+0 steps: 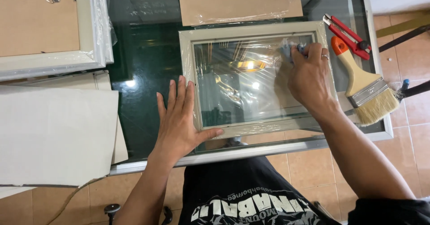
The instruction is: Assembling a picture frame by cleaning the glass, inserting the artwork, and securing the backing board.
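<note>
- The left hand (179, 119) lies flat, fingers spread, on the glass table (148, 59), its thumb pressed against the lower-left corner of a pale picture frame (251, 30).
- The right hand (309, 79) presses a small bluish cloth (289, 49) onto the frame's glass pane (237, 90) near its upper-right corner; a ring sits on 1 finger.
- Clear plastic film wraps the frame's edges.
- Right of the frame lie a paintbrush (365, 88) with a wooden handle and a red utility knife (347, 36).
- A brown backing board (239, 1) lies above the frame.
- Another wrapped frame (49, 28) and white cardboard (53, 133) lie at the left.
</note>
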